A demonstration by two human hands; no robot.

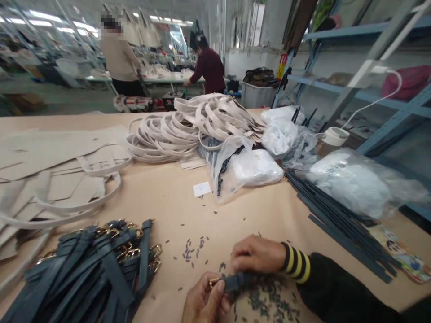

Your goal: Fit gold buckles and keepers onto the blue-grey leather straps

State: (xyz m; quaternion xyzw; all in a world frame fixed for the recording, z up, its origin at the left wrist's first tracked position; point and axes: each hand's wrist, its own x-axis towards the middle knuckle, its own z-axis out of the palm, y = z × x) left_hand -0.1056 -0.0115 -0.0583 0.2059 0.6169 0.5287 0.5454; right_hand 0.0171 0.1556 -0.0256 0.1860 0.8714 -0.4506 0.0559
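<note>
Near the bottom centre, my left hand (207,299) pinches one end of a dark blue strap (232,282) with a gold buckle (213,282). My right hand (257,255) is just above and beside the strap, its fingers curled; what they hold, if anything, is hidden. Many small dark pieces (269,300) lie around the strap, and a looser scatter (193,249) is further left. At the lower left, a pile of dark blue straps (90,269) with gold clasps rests on the table.
Cream strap loops (188,128) are heaped at the table's back. Plastic bags (257,168) stand right of them, with long dark strips (340,220) at the right. Flat cream pieces (57,157) cover the left. Two people work beyond the table (161,193); blue shelving (357,92) stands right.
</note>
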